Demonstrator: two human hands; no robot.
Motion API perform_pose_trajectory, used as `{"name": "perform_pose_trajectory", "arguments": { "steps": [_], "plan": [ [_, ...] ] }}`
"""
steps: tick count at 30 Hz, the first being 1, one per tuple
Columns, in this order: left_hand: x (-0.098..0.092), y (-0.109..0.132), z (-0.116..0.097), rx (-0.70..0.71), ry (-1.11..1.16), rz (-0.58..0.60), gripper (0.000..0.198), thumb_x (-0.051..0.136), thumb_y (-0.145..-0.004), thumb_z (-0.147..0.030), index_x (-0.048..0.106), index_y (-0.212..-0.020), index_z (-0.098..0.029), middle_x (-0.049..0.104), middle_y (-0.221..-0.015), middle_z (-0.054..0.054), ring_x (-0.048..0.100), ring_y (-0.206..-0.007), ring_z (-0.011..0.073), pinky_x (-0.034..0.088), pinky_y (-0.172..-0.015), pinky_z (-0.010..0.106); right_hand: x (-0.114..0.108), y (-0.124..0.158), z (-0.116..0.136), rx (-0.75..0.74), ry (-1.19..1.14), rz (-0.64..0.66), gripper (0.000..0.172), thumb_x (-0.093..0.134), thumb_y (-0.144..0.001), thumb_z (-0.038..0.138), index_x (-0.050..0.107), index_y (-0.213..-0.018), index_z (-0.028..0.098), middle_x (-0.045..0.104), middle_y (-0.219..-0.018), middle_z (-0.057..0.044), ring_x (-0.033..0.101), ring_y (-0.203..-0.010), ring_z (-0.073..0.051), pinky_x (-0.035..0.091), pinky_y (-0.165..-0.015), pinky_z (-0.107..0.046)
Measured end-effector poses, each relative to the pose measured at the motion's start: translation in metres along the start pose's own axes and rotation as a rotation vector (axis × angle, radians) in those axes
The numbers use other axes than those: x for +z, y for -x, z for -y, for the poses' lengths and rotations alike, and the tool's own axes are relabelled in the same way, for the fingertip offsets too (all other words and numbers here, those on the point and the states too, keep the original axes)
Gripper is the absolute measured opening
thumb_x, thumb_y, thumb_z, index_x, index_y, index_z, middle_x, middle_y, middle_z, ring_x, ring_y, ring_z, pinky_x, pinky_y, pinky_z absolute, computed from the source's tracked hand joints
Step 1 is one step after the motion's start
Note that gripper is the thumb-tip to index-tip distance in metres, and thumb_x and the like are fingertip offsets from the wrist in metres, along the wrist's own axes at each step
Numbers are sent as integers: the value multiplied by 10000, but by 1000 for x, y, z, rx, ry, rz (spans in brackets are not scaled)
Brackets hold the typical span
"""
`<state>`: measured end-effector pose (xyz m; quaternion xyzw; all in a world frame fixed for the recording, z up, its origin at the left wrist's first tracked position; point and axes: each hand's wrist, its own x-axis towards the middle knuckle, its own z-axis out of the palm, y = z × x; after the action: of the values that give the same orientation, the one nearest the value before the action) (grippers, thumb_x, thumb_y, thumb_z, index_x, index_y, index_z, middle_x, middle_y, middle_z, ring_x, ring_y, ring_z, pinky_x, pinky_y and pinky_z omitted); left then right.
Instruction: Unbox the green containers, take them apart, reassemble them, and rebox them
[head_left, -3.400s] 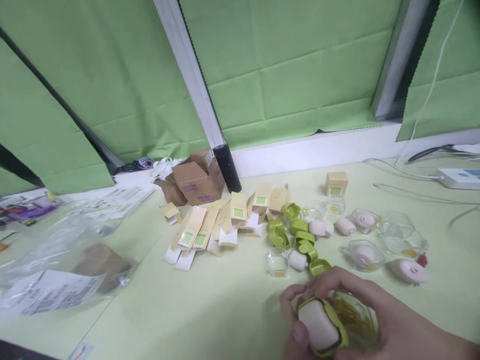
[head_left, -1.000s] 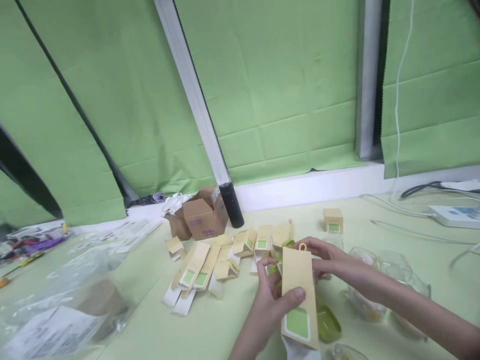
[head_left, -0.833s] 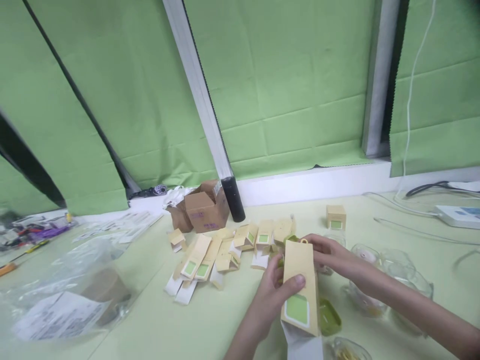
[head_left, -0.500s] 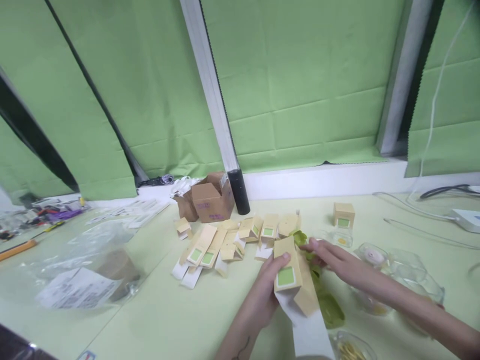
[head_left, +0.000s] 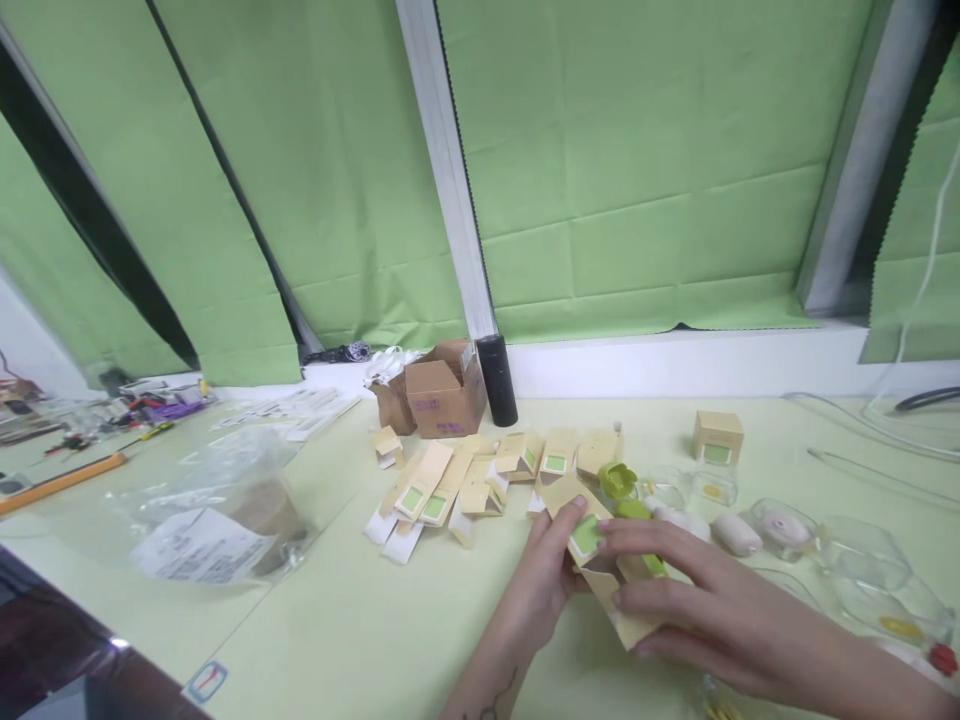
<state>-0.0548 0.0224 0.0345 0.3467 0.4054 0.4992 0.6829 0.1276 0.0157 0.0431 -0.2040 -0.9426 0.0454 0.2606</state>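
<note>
My left hand [head_left: 546, 572] grips a small tan cardboard box [head_left: 565, 491] with a green label, thumb on its near side. The box is tilted, and its lower flap hangs toward me. Across its right side lies my right hand [head_left: 701, 590], fingers bent against the label side and the flap. Green plastic pieces [head_left: 618, 481] sit just behind the box, partly hidden by it and by my right fingers. Left of my hands, several flattened or half-folded tan boxes [head_left: 426, 470] overlap on the table.
One closed box [head_left: 718, 437] stands at the back right. Clear plastic containers [head_left: 862, 550] and pale rounded pieces [head_left: 736, 535] lie right of my hands. A brown carton [head_left: 446, 400] and a black cylinder [head_left: 497, 380] stand by the wall. At left is a clear plastic bag [head_left: 217, 500].
My right hand has come from the green plastic pieces onto the box. The box has tilted, and its long white flap no longer shows. The view has shifted slightly right.
</note>
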Motion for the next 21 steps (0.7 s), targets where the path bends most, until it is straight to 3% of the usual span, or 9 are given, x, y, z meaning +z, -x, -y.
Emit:
{"name": "perform_pose_trajectory", "arguments": {
  "steps": [3, 8, 14, 21],
  "plan": [
    [-2, 0, -1, 10, -22, -4, 440, 616, -747, -455, 494, -1051, -161, 613, -851, 25, 605, -805, 184, 464, -679, 283, 3, 0, 1, -2, -42, -12, 257, 512, -874, 193, 570, -1109, 279, 507, -1284, -72, 354, -1291, -243, 427, -981, -387],
    [-1, 2, -2, 42, -93, 84, 504, 612, -770, -408, 447, -1201, -206, 593, -1154, 78, 568, -1021, 237, 470, -692, 282, 9, -6, 1, -19, -43, -99, 299, 496, -879, 161, 532, -1162, 251, 610, -1069, -74, 531, -1090, -203, 481, -879, -339],
    [-1, 4, -1, 60, -80, 93, 501, 593, -786, -405, 454, -1223, -201, 583, -1202, 83, 556, -1061, 252, 475, -728, 295, 7, -5, -3, -47, -49, -94, 296, 518, -875, 174, 566, -1137, 304, 593, -1079, -64, 537, -1059, -208, 472, -844, -343],
    [3, 6, -7, 70, -201, 119, 539, 640, -755, -365, 434, -1231, -219, 592, -1190, 84, 553, -1073, 269, 459, -846, 363, 17, -6, 2, 231, -243, -128, 349, 491, -883, 210, 455, -1220, 295, 498, -1207, -84, 477, -1148, -223, 458, -914, -367]
  ]
}}
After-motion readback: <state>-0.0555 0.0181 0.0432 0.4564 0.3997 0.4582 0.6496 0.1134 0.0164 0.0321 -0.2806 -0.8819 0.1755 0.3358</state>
